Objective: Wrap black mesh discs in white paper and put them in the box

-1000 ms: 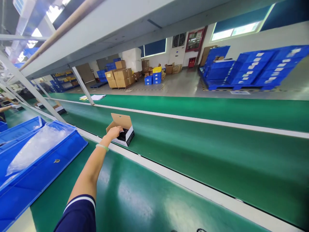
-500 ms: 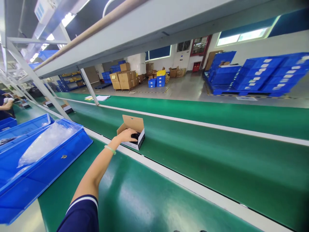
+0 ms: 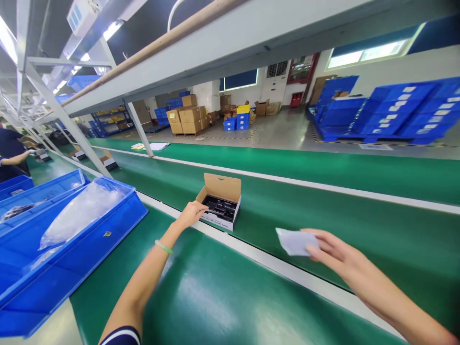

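An open cardboard box (image 3: 220, 201) with a black insert sits on the green conveyor belt (image 3: 323, 230), its flap standing up at the back. My left hand (image 3: 192, 212) reaches out and grips the box's near left edge with curled fingers. My right hand (image 3: 332, 254) comes in from the right, pinching a small white paper packet (image 3: 295, 241) held above the belt, to the right of the box.
Blue bins (image 3: 64, 239) with a clear plastic bag (image 3: 81, 211) stand at my left. A metal rack upright (image 3: 64, 120) rises behind them. More boxes (image 3: 108, 160) lie further up the belt. Another person's arm (image 3: 16, 158) works at the far left. Pallets of blue crates (image 3: 388, 115) stand behind.
The box has come nearer along the belt, toward the right. My left hand has moved from inside the box to its near edge. My right hand has entered with the white packet.
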A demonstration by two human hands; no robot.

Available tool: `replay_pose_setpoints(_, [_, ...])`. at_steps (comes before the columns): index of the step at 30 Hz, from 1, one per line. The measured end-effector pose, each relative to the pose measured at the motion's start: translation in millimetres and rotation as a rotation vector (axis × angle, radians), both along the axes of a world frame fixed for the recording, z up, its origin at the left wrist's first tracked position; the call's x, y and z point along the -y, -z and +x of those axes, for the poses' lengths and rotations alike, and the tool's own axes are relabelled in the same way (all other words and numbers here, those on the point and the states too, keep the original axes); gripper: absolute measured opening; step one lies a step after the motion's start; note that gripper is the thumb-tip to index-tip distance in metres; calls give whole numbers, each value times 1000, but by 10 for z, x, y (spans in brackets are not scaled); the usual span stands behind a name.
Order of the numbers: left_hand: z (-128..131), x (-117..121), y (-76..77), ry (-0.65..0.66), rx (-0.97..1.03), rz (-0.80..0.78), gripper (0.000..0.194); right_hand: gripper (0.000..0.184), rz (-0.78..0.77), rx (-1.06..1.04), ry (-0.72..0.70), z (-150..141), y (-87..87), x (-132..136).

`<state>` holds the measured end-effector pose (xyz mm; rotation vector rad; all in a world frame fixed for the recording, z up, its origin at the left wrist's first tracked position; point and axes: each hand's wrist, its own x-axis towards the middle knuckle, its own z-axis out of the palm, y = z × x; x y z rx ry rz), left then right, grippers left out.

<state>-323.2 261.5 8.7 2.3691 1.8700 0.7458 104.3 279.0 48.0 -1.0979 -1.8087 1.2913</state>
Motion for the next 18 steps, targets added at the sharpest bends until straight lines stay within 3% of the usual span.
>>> replay_pose_setpoints(4, [224,-233,-55,79,49,4,29,48,71,-175,-221,-831,-354,-355])
replay_pose_setpoints(6, [353,-308,-18,124,53,-27,35,34,166,-101,-225,-1210,-377,-558])
replay_pose_setpoints(9, [504,-253,68,116,64,-39,49,23,296,151,-152,-1681,-241,-820])
replay_pose_setpoints(13, [599,190,139,78,117,44,44,24,376,339,-108,-2064,4,-955])
replay_pose_setpoints(18, [600,1055,120,115,105,34,32,16,498,499,-115,-2178,214,-921])
